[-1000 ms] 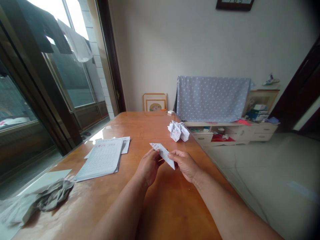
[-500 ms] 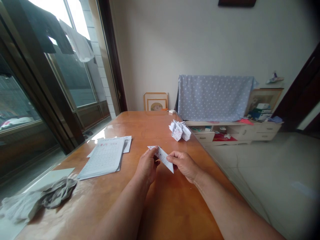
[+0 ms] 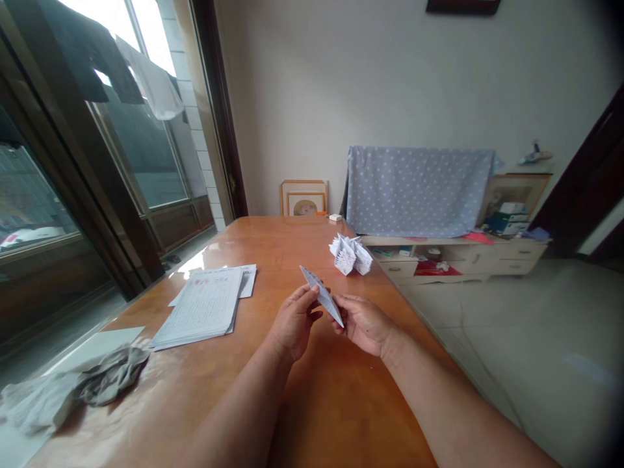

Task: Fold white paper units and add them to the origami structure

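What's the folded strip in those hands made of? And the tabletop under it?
The folded strip looks like thin matte white paper: sharp creases, small printed marks. The tabletop looks like varnished orange-brown wood, glossy enough to show window glare; a clear cover or wood-look surface can't be ruled out.

The top edge is cutting off a dark wooden wall frame (image 3: 462,5). Markings on the narrow folded white paper strip (image 3: 322,296) and the stacked ruled white sheets (image 3: 202,309) are blurring, too small to read.

Cream wall (image 3: 341,84), pale tiled floor (image 3: 526,338) (faintly shiny), daylit window (image 3: 146,162) at left, low cabinet (image 3: 511,250)
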The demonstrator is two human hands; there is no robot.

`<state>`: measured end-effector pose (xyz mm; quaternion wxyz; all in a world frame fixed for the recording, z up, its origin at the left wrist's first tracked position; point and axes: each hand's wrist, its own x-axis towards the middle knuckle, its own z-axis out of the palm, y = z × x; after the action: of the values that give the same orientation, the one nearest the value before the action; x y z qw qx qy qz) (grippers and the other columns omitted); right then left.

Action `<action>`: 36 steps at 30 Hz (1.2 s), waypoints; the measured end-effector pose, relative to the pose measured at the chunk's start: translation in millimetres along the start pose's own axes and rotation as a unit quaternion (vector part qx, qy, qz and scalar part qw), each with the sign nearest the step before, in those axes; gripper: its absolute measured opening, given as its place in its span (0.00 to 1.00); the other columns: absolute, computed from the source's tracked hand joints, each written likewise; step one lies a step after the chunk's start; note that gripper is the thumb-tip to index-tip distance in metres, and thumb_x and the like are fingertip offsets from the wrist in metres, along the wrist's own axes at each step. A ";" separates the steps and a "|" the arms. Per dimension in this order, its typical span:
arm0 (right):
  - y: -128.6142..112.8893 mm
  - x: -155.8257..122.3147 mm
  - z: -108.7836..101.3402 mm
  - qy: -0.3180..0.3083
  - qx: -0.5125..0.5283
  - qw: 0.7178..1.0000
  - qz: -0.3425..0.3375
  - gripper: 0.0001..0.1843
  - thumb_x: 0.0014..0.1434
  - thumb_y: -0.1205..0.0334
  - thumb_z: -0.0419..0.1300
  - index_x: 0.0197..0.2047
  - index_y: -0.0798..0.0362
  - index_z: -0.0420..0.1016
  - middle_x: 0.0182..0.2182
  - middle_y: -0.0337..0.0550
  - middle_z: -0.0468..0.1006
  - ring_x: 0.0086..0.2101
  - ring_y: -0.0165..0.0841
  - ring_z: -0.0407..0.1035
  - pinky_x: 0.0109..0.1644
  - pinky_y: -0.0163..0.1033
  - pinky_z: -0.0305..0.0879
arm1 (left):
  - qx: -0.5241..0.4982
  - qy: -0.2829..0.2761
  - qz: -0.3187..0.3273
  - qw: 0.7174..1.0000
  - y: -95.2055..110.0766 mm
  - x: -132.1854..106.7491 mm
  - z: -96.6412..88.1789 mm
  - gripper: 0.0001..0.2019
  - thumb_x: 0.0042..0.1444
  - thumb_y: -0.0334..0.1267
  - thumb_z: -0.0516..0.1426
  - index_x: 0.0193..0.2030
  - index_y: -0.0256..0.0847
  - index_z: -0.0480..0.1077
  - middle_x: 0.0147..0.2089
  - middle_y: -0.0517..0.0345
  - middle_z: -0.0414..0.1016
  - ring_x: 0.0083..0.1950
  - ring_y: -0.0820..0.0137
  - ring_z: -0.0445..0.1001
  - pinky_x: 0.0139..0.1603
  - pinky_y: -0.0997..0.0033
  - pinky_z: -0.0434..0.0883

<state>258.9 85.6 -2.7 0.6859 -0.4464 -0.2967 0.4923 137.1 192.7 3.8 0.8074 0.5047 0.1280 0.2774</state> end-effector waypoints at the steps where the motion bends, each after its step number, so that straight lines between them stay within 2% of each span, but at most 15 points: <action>1: 0.4 -0.4 0.5 0.000 -0.006 1.000 -0.001 0.16 0.59 0.45 0.64 0.39 0.50 0.79 0.25 0.40 0.75 0.26 0.32 0.64 0.29 0.37 0.55 | 0.000 0.001 0.004 1.000 -0.1 0.0 -0.5 0.14 0.57 0.50 0.64 0.42 0.42 0.76 0.42 0.53 0.79 0.39 0.67 0.75 0.42 0.67 0.66; 6: 0.3 -3.2 5.6 0.047 -0.092 0.993 -0.060 0.23 0.61 0.38 0.61 0.37 0.52 0.78 0.30 0.42 0.79 0.30 0.32 0.67 0.32 0.37 0.58 | 0.017 0.029 0.001 0.999 -1.2 1.1 -2.2 0.13 0.56 0.49 0.64 0.41 0.44 0.76 0.40 0.56 0.78 0.40 0.68 0.73 0.42 0.69 0.64; 10: 2.0 -3.4 9.3 0.076 -0.154 0.977 -0.124 0.21 0.56 0.42 0.67 0.42 0.51 0.78 0.37 0.43 0.82 0.36 0.35 0.72 0.38 0.38 0.64 | 0.060 0.072 -0.010 0.996 -3.6 0.6 -2.6 0.15 0.53 0.51 0.66 0.42 0.45 0.76 0.41 0.58 0.78 0.39 0.69 0.72 0.40 0.69 0.61; 15: 6.5 0.4 7.9 0.086 -0.170 0.967 -0.167 0.19 0.55 0.47 0.69 0.42 0.52 0.77 0.38 0.44 0.82 0.39 0.37 0.75 0.45 0.41 0.68 | 0.103 0.090 -0.017 0.990 -6.4 -0.2 -2.5 0.19 0.50 0.54 0.67 0.42 0.44 0.75 0.41 0.57 0.77 0.40 0.69 0.72 0.42 0.68 0.60; 24: 7.6 2.1 8.1 0.077 -0.147 0.976 -0.139 0.17 0.55 0.49 0.69 0.39 0.53 0.77 0.32 0.42 0.82 0.33 0.35 0.74 0.39 0.40 0.67 | 0.120 0.085 -0.016 0.989 -3.7 -2.0 1.1 0.21 0.51 0.56 0.67 0.41 0.41 0.74 0.37 0.58 0.75 0.36 0.72 0.68 0.39 0.70 0.59; 29: 6.1 5.1 1.3 0.109 -0.109 0.982 -0.106 0.12 0.55 0.54 0.67 0.39 0.53 0.80 0.30 0.41 0.81 0.29 0.32 0.69 0.34 0.37 0.62 | 0.051 0.068 0.016 0.996 -3.5 -1.0 0.8 0.17 0.55 0.52 0.65 0.42 0.41 0.75 0.37 0.57 0.74 0.35 0.73 0.68 0.37 0.72 0.60; 32: 4.0 5.8 -2.3 0.070 -0.047 0.993 -0.077 0.12 0.55 0.57 0.66 0.42 0.52 0.80 0.31 0.41 0.81 0.30 0.32 0.69 0.33 0.36 0.60 | 0.012 0.044 0.027 0.999 -4.0 0.1 0.1 0.13 0.55 0.46 0.66 0.42 0.40 0.76 0.35 0.58 0.73 0.34 0.75 0.67 0.37 0.72 0.62; 36: 1.9 5.8 -1.5 0.014 0.017 0.998 -0.056 0.10 0.55 0.60 0.67 0.41 0.52 0.81 0.34 0.43 0.81 0.34 0.33 0.71 0.35 0.36 0.62 | -0.012 0.014 0.032 0.999 -3.2 -0.4 1.7 0.10 0.54 0.41 0.67 0.39 0.37 0.76 0.31 0.60 0.69 0.32 0.76 0.65 0.37 0.73 0.63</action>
<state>261.4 90.8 -5.2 0.7239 -0.4245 -0.3027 0.4518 138.6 190.2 1.7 0.8025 0.4945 0.1197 0.3117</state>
